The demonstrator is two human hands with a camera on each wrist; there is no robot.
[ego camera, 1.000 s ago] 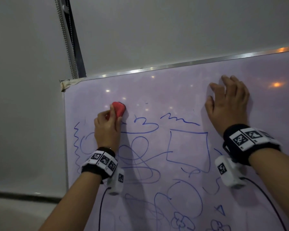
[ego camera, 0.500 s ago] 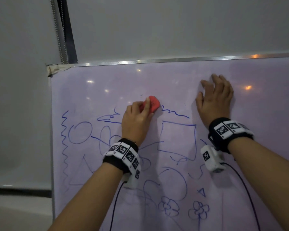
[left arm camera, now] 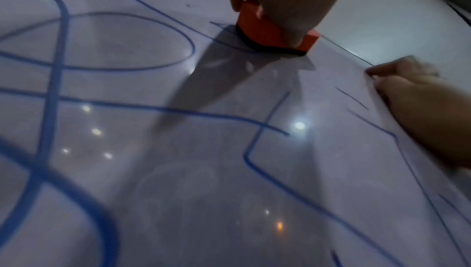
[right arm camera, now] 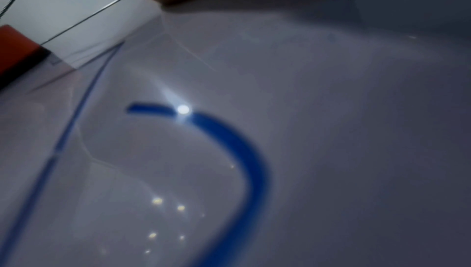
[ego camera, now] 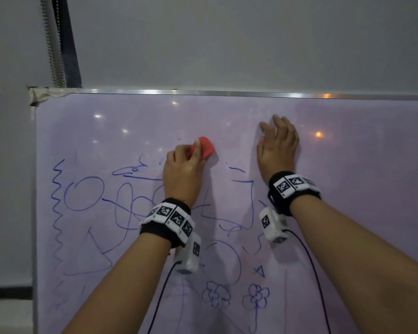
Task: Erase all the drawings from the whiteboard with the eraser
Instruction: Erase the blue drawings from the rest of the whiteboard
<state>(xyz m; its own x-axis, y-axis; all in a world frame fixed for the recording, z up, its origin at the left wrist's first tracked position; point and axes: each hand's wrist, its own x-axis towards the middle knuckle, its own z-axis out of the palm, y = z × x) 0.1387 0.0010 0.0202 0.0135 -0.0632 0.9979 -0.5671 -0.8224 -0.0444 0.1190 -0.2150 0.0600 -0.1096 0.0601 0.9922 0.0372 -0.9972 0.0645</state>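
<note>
My left hand point(ego camera: 182, 172) grips the red block eraser point(ego camera: 204, 148), pressed flat on the glossy whiteboard point(ego camera: 360, 177). My right hand point(ego camera: 276, 147) lies spread flat beside it, holding nothing, blue marker drawings point(ego camera: 82, 194) below both.

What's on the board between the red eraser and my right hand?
Mostly wiped whiteboard; only faint blue line remnants lie between red eraser and right hand, in the head view.

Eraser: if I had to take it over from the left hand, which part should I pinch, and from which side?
Probably the eraser's red upper body, pinched across its two long sides and approached from the room side, square to the whiteboard. Its black pad lies flat on the board, so only the red block stands clear. The left hand holds it like that now, and the right hand rests flat nearby.
</note>
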